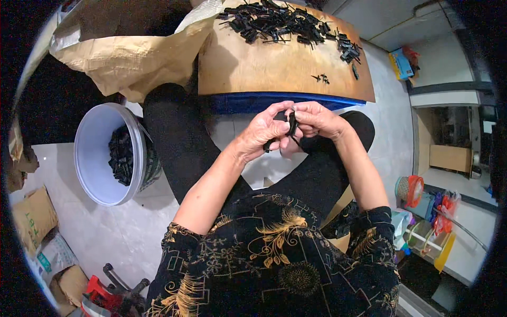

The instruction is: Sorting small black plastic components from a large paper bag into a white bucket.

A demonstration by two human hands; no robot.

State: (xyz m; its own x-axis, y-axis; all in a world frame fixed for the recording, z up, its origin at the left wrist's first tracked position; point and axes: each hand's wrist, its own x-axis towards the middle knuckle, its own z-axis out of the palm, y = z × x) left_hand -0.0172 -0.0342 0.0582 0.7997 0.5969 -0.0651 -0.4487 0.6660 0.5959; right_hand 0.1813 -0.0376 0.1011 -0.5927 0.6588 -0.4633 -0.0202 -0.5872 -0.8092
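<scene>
Above my lap, just short of the board's near edge, my left hand [269, 127] and my right hand [318, 120] meet around a small black plastic part [292, 124]. The left thumb and fingers pinch it from one side, and the right fingertips close on it from the other. Another dark piece [268, 145] pokes out below the left palm. On the wooden board [253, 68] ahead lies a pile of similar black plastic parts [285, 24], some with thin stems. A few tiny dark pieces [320, 79] lie apart near the board's right side.
A white bucket [84, 158] holding black parts stands on the floor at left. A tan woven sack [132, 58] hangs beside the board, above a blue edge [237, 103]. Shelves [449, 156] and a wicker-and-red basket [410, 190] are at right; a red tool [97, 296] lies lower left.
</scene>
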